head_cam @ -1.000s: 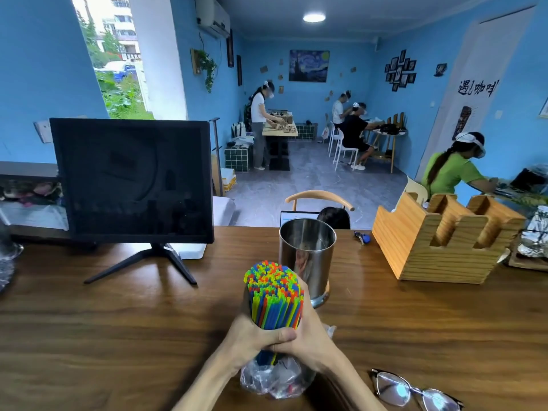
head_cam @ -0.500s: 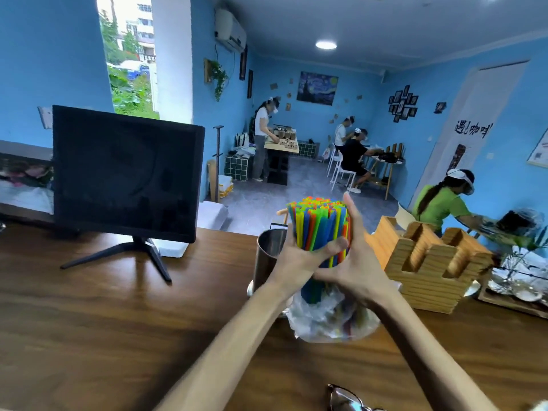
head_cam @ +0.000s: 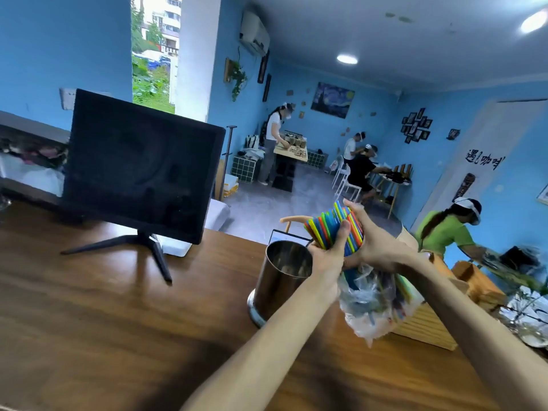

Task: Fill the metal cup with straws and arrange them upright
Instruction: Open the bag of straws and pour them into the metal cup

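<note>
**Straws lifted beside the cup, none yet inside**

Head view: In the centre right of the frame, a bundle of coloured straws (head_cam: 335, 229) is gripped by 2 hands, the left hand (head_cam: 324, 259) curled round its near side and the right hand (head_cam: 375, 247) wrapped round its far side. A clear plastic bag (head_cam: 370, 304) hangs off the bundle's lower end. The metal cup (head_cam: 283, 280) stands upright on the bench (head_cam: 118, 321), just left of the hands, and its visible interior appears empty. Filling and upright arranging are judged still to be done; the bag probably has to be removed first.
</note>
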Tool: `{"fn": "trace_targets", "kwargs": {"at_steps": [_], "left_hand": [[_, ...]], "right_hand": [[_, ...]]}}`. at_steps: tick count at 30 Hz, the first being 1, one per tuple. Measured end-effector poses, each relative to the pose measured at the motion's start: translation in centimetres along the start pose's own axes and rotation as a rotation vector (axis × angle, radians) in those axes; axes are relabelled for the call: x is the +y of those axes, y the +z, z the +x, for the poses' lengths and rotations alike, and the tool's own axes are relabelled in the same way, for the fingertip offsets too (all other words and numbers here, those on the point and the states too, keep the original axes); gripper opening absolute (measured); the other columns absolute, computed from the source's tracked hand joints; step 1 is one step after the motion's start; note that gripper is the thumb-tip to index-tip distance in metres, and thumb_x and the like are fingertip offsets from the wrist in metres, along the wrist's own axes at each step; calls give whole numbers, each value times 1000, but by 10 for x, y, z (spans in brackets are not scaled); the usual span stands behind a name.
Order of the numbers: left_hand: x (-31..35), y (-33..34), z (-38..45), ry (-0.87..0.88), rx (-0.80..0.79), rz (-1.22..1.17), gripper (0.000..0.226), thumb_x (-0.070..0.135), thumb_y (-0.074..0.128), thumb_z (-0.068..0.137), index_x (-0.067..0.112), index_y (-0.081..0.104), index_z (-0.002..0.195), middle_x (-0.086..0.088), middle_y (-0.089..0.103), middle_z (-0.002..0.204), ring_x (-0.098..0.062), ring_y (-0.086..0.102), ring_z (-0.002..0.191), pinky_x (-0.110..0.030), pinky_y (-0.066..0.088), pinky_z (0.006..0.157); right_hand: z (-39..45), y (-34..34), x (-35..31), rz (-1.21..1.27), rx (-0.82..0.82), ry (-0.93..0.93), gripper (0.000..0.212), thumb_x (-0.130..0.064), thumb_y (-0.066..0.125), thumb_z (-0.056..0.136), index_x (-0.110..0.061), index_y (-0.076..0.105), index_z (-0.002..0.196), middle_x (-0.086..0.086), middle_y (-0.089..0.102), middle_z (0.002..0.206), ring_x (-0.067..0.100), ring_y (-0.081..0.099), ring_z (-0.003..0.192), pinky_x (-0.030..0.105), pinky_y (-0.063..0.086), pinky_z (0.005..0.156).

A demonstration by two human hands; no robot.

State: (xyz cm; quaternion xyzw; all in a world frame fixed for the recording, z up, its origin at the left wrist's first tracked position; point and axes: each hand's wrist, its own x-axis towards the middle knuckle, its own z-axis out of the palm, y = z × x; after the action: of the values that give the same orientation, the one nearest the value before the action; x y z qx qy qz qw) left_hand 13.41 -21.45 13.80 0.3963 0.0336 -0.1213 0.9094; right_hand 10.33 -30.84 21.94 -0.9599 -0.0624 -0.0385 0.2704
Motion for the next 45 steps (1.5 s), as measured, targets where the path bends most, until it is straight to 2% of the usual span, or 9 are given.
{"fn": "trace_targets", "kwargs": {"at_steps": [6, 10, 13, 19, 23, 27, 32, 38, 45], "left_hand": [[-12, -9, 0, -74, 73, -151, 144, 88, 82, 17, 23, 39, 138, -12, 65, 127, -30, 71, 107, -49, 59, 92], [-28, -17, 13, -188, 139, -156, 142, 91, 78, 11, 18, 49, 129, -13, 70, 119, -31, 74, 98, -49, 61, 88], [-35, -24, 18, -235, 109, -150, 122, 92, 78, 27, 17, 63, 122, -14, 75, 110, -32, 76, 94, -50, 59, 90], [3, -19, -24, -181, -2, 8, 48, 75, 42, 88, 35, 47, 114, 16, 48, 98, 13, 60, 53, -6, 48, 53], [-10, -20, -4, -338, 81, -157, 127, 96, 72, 15, 15, 64, 114, -13, 75, 104, -25, 77, 85, -43, 62, 85], [-10, -17, -5, -440, 90, -99, 107, 93, 65, 53, 14, 60, 126, -17, 74, 112, -35, 73, 99, -54, 58, 93], [16, -19, -30, -433, 132, -16, 61, 71, 47, 94, 17, 56, 121, -11, 64, 123, -31, 61, 121, -39, 51, 92], [13, -31, -24, -431, 128, -49, 57, 58, 40, 103, 17, 50, 141, -15, 57, 140, -36, 55, 129, -52, 43, 112], [1, -43, -18, -386, 154, 53, 56, 40, 40, 103, 25, 25, 155, -20, 56, 137, -41, 61, 117, -58, 52, 99]], "right_hand": [[22, 8, 3, -132, -149, 60, 136, -45, 86, 39, -51, 11, 152, 3, 63, 128, 20, 66, 108, 42, 55, 97], [30, 11, -1, -183, -224, 5, 117, -12, 95, 59, -78, 21, 123, -15, 53, 127, 2, 58, 108, 7, 47, 83], [32, 17, -8, -240, -268, -42, 115, -10, 93, 66, -42, 21, 150, -17, 36, 130, 11, 45, 119, -9, 30, 73], [38, 26, -11, -306, -263, -78, 112, -24, 94, 68, -39, 22, 152, -22, 35, 125, 3, 34, 123, 12, 24, 100], [42, 25, -13, -340, -295, -36, 113, -26, 91, 72, -31, 18, 158, -12, 32, 132, 8, 34, 125, 18, 25, 101], [44, 26, -16, -403, -334, -4, 113, -28, 87, 77, -32, 11, 160, -9, 31, 130, 9, 33, 117, 25, 33, 101], [47, 30, -16, -440, -364, 35, 120, -40, 88, 71, -40, 6, 158, -1, 45, 133, 16, 47, 111, 35, 41, 104], [49, 38, -24, -432, -365, 30, 115, -35, 89, 74, -34, 12, 158, 0, 50, 134, 14, 48, 112, 30, 38, 105], [55, 44, -26, -450, -364, 53, 115, -37, 90, 73, -34, 13, 158, 4, 49, 145, 22, 51, 128, 36, 38, 112]]}}
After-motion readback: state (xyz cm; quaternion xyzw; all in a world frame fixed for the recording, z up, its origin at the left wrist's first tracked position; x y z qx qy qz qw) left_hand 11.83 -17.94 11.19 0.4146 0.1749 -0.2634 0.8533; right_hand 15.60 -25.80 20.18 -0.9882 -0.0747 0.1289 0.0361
